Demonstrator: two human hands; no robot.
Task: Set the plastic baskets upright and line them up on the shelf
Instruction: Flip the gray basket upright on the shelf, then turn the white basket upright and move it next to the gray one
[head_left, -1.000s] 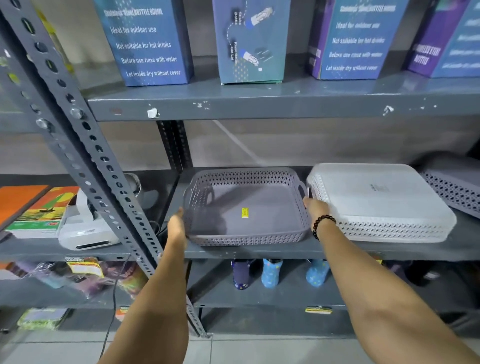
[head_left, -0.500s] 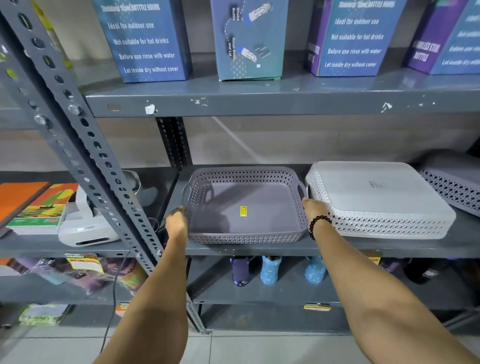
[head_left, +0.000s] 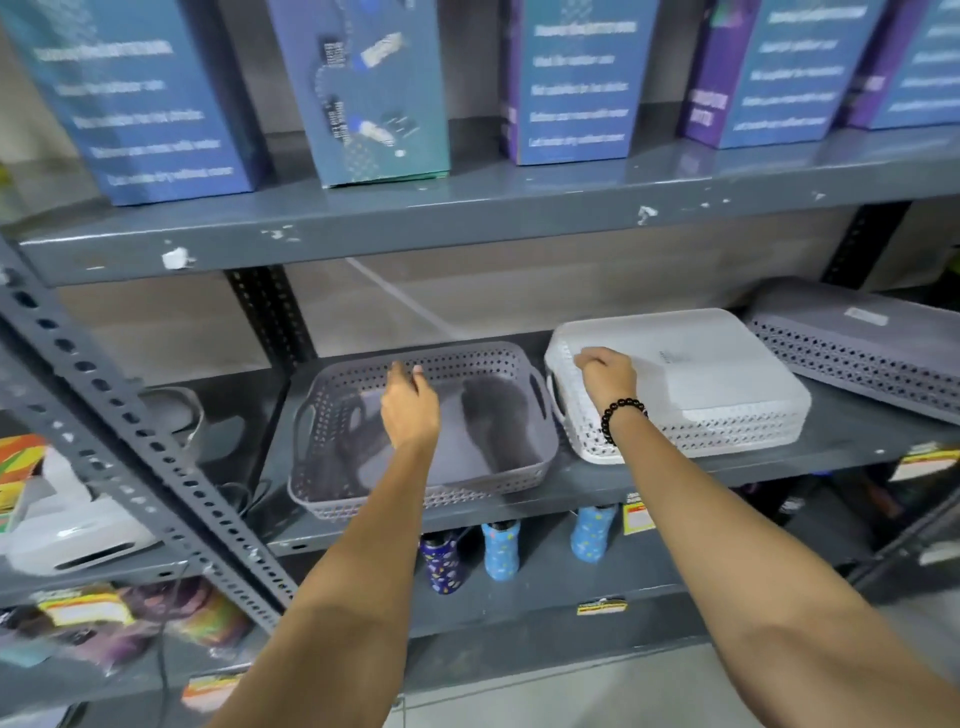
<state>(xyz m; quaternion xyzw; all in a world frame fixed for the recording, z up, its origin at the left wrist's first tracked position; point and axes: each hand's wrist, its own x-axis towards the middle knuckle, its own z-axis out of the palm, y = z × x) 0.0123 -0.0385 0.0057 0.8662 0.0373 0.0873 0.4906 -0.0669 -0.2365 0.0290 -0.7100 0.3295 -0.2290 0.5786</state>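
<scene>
A grey perforated basket (head_left: 498, 457) stands upright on the grey middle shelf (head_left: 727, 467). Right of it a white basket (head_left: 717, 384) lies upside down, and a second grey basket (head_left: 862, 338) lies upside down at the far right, tilted. My left hand (head_left: 410, 410) hovers over the upright grey basket, fingers loosely apart, holding nothing. My right hand (head_left: 608, 379), with a black bead bracelet on the wrist, rests on the near left corner of the white basket's upturned bottom; whether its fingers grip the basket's edge is unclear.
Tall blue and purple bottle boxes (head_left: 571, 83) line the shelf above. A slanted perforated steel upright (head_left: 156, 467) crosses the left. A white device (head_left: 78, 535) sits on the left shelf. Small patterned bottles (head_left: 498, 551) stand on the shelf below.
Both hands have let go of the upright grey basket's sides. The left hand rose over its middle; the right hand moved right onto the white basket. The view has shifted closer.
</scene>
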